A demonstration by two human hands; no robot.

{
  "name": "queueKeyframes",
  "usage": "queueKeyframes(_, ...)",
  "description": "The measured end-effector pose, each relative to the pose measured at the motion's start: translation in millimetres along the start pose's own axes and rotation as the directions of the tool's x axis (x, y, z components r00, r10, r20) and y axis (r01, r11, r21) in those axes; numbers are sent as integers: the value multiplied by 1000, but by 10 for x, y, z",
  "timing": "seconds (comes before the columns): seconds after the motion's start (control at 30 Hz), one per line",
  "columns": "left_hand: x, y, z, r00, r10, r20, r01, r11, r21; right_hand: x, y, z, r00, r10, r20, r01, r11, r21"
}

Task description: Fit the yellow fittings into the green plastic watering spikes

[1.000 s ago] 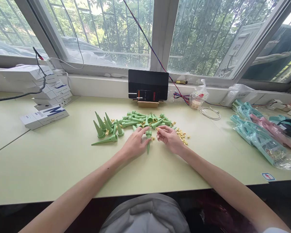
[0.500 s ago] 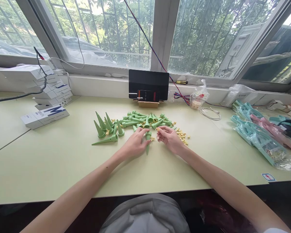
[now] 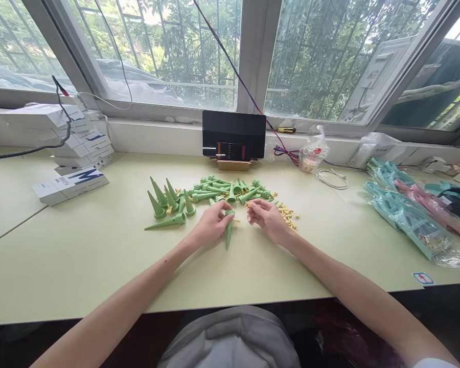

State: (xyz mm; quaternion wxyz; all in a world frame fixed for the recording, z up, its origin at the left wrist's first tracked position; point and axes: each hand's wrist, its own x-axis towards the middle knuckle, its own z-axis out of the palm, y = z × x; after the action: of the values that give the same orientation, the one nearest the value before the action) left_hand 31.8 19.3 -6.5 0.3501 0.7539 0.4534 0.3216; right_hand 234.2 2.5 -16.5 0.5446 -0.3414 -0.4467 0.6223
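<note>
My left hand (image 3: 213,224) is closed around the wide end of a green plastic spike (image 3: 229,236), whose pointed tip aims toward me. A small yellow peg (image 3: 235,222) sticks out beside that spike; I cannot tell whether it is fixed in it. My right hand (image 3: 267,219) pinches another small yellow peg (image 3: 249,205) between thumb and finger. Just right of it lies a heap of yellow pegs (image 3: 290,214), partly hidden by the hand. Behind both hands is a pile of green spikes (image 3: 214,188). Several spikes stand upright (image 3: 159,202) at the left, with one lying in front (image 3: 168,221).
A phone (image 3: 233,152) leans on a dark tablet (image 3: 233,128) at the back. White boxes (image 3: 76,140) are stacked at the left. Bagged teal items (image 3: 410,214) lie at the right, with a coiled white cable (image 3: 331,180) and a plastic bag (image 3: 313,153) behind.
My left hand has shifted slightly left and toward me with the green spike, which now tilts a little. My right hand stays nearly in place with its yellow peg.
</note>
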Motion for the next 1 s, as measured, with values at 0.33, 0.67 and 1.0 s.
queueKeyframes(0.33, 7, 22, 9, 996, -81, 24, 84, 934, -346, -17, -34, 58, 999, -47, -16, 47, 998, -44)
queueKeyframes(0.67, 13, 82, -16, 993, -113, 17, 107, 863, -495, -28, -50, 68, 997, -71, -34, 69, 995, -74)
queueKeyframes(1.0, 0, 33, -5, 978, 94, -188, -121, 983, -138, -19, -30, 50, 996, -86, -17, 84, 995, -58)
